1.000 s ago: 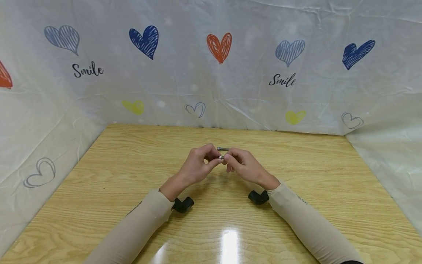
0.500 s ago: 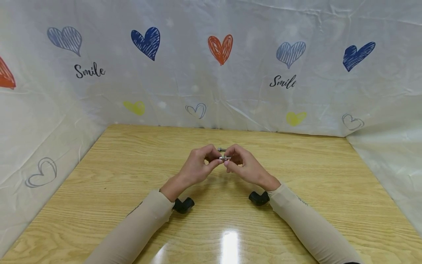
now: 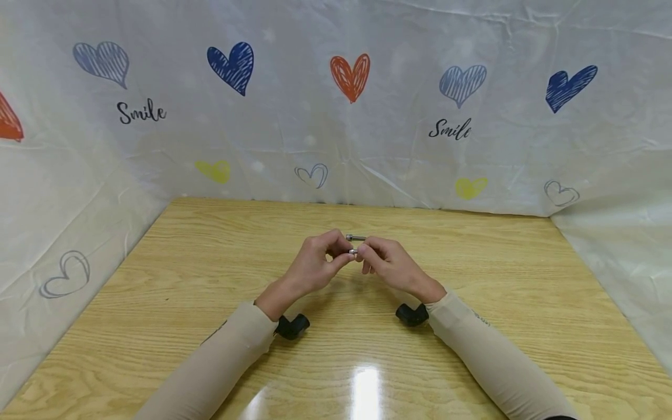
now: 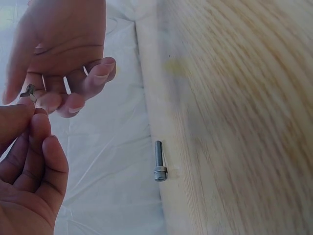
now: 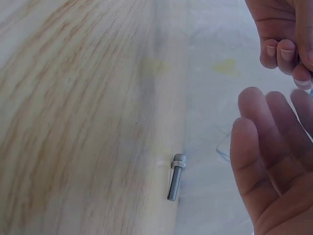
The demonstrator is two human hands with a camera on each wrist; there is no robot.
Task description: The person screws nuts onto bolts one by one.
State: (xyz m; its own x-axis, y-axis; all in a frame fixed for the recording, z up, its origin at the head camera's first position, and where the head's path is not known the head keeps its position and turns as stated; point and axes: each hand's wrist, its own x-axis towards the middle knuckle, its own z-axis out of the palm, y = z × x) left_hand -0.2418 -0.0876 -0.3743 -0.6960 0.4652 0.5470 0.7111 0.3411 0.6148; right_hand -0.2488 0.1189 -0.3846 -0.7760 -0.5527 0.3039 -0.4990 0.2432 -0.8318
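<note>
Above the table, my left hand (image 3: 320,262) pinches a small silver bolt (image 3: 353,251) between thumb and index finger. My right hand (image 3: 392,265) meets it from the other side, its thumb and index finger at the bolt's threaded end. In the left wrist view a hex nut (image 4: 28,97) shows on the bolt, with a bit of thread (image 4: 31,88) beyond it. The right fingers hide the nut in the head view. Just behind the hands, a second bolt (image 3: 356,237) lies on the table; its cylindrical head has a nut (image 5: 178,165) right beside it.
The light wooden table (image 3: 210,233) ends at a white cloth (image 3: 283,116) printed with hearts and "Smile". Black curved pieces (image 3: 292,326) sit at both wrists, under beige sleeves (image 3: 226,350). Glare (image 3: 366,385) shows on the near tabletop.
Half a second ago the right fingers were spread further, showing the nut and shank; now they have come back round that end. The left hand and the lying bolt have stayed put.
</note>
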